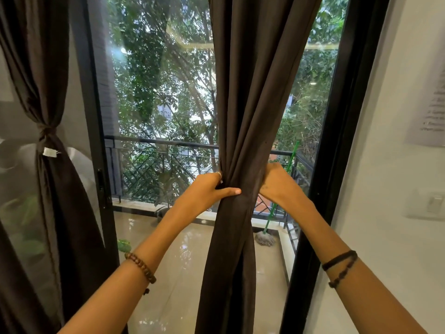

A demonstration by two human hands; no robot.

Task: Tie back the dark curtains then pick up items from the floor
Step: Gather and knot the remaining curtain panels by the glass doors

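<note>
A dark brown curtain (250, 97) hangs in front of the glass door, bunched into a narrow waist at mid height. My left hand (209, 189) grips that waist from the left, thumb laid across the front of the cloth. From the right, my right hand (277, 184) grips the same gathered spot, its fingers hidden behind the folds. At the far left a second dark curtain (48, 97) is tied at its middle with a knot (48, 133) and a white tag.
The black door frame (337, 141) stands just right of the curtain, with a white wall and a light switch (433, 203) beyond it. Outside lie a wet tiled balcony (183, 261), a railing, a green-handled mop (266, 237) and trees.
</note>
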